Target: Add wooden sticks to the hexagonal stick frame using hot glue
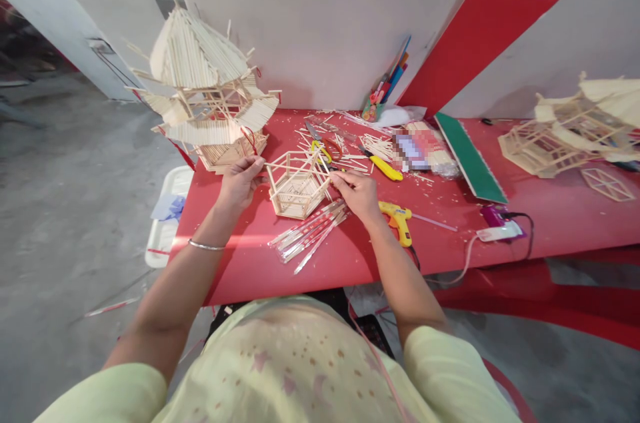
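Observation:
A small hexagonal wooden-stick frame (pixel 295 211), with a slatted floor and thin uprights, is held between my hands over the red table. My left hand (pixel 241 184) pinches its upper left corner, thumb and fingers closed together. At the right corner, my right hand (pixel 356 193) has its fingers closed on a stick of the frame. Flat packs of wrapped chopsticks (pixel 307 236) lie just in front of the frame. Behind my left hand stands a tiered pagoda model (pixel 200 89) built of the same pale sticks.
On the red table (pixel 240 276) are a yellow glue gun (pixel 397 219), a yellow utility knife (pixel 386 167), scissors (pixel 323 149) and scattered stick pieces. A green board (pixel 470 159), a purple power adapter (pixel 495 219) with cords and another stick model (pixel 560 136) are to the right.

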Motion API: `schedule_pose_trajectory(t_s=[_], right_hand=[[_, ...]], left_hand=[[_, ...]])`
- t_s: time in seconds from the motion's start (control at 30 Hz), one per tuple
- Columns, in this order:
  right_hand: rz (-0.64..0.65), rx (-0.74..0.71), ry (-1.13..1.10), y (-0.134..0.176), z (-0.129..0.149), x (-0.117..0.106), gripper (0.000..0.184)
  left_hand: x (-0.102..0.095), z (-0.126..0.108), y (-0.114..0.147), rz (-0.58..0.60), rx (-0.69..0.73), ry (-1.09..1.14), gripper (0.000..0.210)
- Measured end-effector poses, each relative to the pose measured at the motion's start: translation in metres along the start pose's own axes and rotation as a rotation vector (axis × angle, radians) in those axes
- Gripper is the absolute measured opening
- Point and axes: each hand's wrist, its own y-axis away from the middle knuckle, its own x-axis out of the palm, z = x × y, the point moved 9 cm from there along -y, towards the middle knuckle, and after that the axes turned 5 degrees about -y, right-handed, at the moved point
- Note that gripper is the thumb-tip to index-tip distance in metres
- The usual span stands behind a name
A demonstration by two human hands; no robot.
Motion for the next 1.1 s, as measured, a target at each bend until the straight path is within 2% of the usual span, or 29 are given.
schedule_pose_trajectory(t_s=[0.47,0.77,1.1], right_hand=[[0.017,-0.008,0.003,-0.0009,0.0020,-0.0010,0.030],[0.066,-0.047,-0.008,-0.0012,0.0045,0.0021,0.032],[0.109,-0.006,-0.072,0.0004,-0.0016,0.0044,0.034]], left_hand=[[0.0027,-0.0046,0.0055,-0.008,0.021,-0.008,0.034],[-0.0007,-0.0017,0.0026,-0.026,0.041,-0.007,0.039],[-0.0027,-0.0004,0.0033,-0.061,0.054,0.005,0.036]])
